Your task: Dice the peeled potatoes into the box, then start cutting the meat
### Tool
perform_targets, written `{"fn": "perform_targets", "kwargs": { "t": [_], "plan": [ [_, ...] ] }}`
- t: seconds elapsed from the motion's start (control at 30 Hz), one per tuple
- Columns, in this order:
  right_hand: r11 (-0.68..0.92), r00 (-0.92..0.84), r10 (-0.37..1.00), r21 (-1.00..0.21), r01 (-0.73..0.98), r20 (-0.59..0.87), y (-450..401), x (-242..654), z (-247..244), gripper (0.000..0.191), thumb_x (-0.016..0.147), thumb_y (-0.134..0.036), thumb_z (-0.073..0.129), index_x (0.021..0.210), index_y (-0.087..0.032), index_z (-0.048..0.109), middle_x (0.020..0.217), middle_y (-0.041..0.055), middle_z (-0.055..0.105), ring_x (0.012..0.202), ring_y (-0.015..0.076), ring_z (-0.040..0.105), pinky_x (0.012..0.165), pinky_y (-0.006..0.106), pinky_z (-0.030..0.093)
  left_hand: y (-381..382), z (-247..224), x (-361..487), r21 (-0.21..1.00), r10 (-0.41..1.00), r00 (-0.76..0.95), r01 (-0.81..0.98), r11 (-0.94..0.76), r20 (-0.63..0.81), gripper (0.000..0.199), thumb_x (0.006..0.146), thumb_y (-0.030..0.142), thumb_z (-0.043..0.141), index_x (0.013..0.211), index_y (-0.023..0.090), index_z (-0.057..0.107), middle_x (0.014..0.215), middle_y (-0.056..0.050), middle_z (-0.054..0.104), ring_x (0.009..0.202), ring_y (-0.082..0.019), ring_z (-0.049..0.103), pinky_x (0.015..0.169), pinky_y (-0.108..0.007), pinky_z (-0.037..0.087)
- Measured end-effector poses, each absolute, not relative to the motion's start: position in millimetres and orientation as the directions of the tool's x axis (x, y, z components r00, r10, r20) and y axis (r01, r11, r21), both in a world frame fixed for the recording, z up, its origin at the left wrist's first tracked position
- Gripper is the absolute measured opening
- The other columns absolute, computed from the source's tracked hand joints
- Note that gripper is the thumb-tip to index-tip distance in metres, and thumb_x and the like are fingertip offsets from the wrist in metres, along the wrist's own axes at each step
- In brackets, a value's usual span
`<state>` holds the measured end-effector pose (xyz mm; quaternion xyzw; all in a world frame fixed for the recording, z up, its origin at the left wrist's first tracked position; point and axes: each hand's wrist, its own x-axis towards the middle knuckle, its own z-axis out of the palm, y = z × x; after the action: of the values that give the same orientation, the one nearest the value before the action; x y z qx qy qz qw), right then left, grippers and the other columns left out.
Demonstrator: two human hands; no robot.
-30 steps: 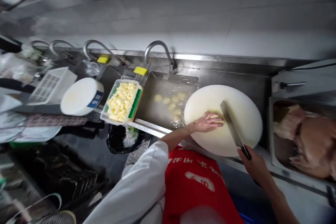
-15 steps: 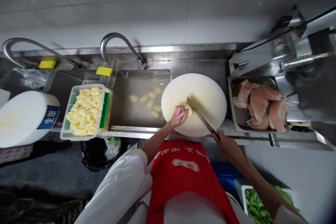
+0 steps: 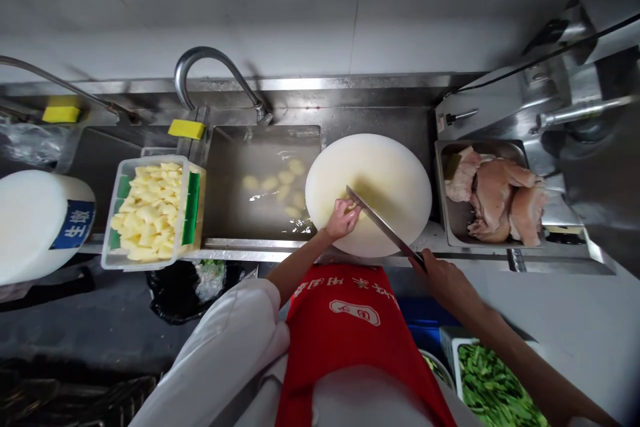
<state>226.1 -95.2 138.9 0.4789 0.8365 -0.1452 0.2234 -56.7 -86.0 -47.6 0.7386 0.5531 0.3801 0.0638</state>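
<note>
My right hand (image 3: 441,276) grips the dark handle of a kitchen knife (image 3: 383,224), whose blade slants up and left across the round white cutting board (image 3: 373,155). Left of the blade, my left hand (image 3: 343,219) presses on a peeled potato (image 3: 351,205) with its fingers curled. Most of that potato is hidden under the fingers and behind the knife tip. Several peeled potatoes (image 3: 286,177) lie in the water of the sink (image 3: 230,203) beside the board.
A clear plastic tub (image 3: 111,213) heaped with cut potato chunks stands left of the sink, under a curved faucet (image 3: 215,52). To the board's right is a metal pan (image 3: 445,213) of raw meat (image 3: 495,197). Leafy greens (image 3: 493,380) fill a crate below.
The knife tip has moved left and closer to my left fingers, covering more of the potato. The view has shifted slightly, so the tub and sink appear further left.
</note>
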Motion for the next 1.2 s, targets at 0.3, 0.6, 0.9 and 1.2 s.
{"fn": "perform_targets", "kwargs": {
  "t": [0.3, 0.6, 0.9, 1.2],
  "plan": [
    [0.466, -0.452, 0.704, -0.124, 0.876, -0.547, -56.3, 154.7, 68.8, 0.030, 0.107, -0.041, 0.036, 0.102, -0.016, 0.053, 0.081, 0.0118, 0.072, 0.075, 0.0228, 0.071, 0.060, 0.028, 0.031, -88.2, -40.5, -56.5, 0.532, 0.880, 0.101, 0.762, -0.368, 0.465, 0.023, 0.101, 0.024, 0.046, 0.107, 0.016, 0.067, 0.111, -0.014, 0.061, 0.103, -0.022, 0.054, 0.091, -0.042, 0.046],
    [0.480, -0.548, 0.697, -0.267, 0.836, -0.462, -30.3, 186.3, 74.2, 0.031, 0.101, -0.041, 0.043, 0.103, -0.017, 0.063, 0.082, 0.0088, 0.070, 0.077, 0.0221, 0.068, 0.066, 0.027, 0.035, -67.4, -38.0, -45.1, 0.476, 0.875, 0.157, 0.788, -0.390, 0.457, 0.024, 0.101, 0.023, 0.045, 0.108, 0.014, 0.066, 0.109, -0.014, 0.063, 0.104, -0.021, 0.057, 0.092, -0.042, 0.043],
    [0.307, -0.289, 0.922, 0.035, 0.951, -0.257, -44.4, 191.8, 75.1, 0.039, 0.104, -0.044, 0.037, 0.110, -0.012, 0.059, 0.084, 0.0133, 0.070, 0.070, 0.0235, 0.067, 0.059, 0.029, 0.032, -54.4, -16.4, -38.6, 0.605, 0.937, 0.012, 0.761, -0.234, 0.349, 0.023, 0.101, 0.028, 0.049, 0.106, 0.018, 0.069, 0.113, -0.012, 0.061, 0.108, -0.024, 0.053, 0.094, -0.042, 0.045],
    [0.268, -0.233, 0.924, 0.079, 0.960, -0.302, -51.7, 171.4, 43.1, 0.038, 0.105, -0.040, 0.034, 0.120, -0.010, 0.053, 0.103, 0.0183, 0.066, 0.090, 0.0254, 0.069, 0.067, 0.030, 0.046, 18.2, 17.6, -6.8, 0.411, 0.923, 0.293, 0.832, -0.374, 0.248, 0.031, 0.086, 0.039, 0.073, 0.106, 0.015, 0.070, 0.117, -0.017, 0.059, 0.108, -0.033, 0.051, 0.091, -0.047, 0.047]
  ]
}}
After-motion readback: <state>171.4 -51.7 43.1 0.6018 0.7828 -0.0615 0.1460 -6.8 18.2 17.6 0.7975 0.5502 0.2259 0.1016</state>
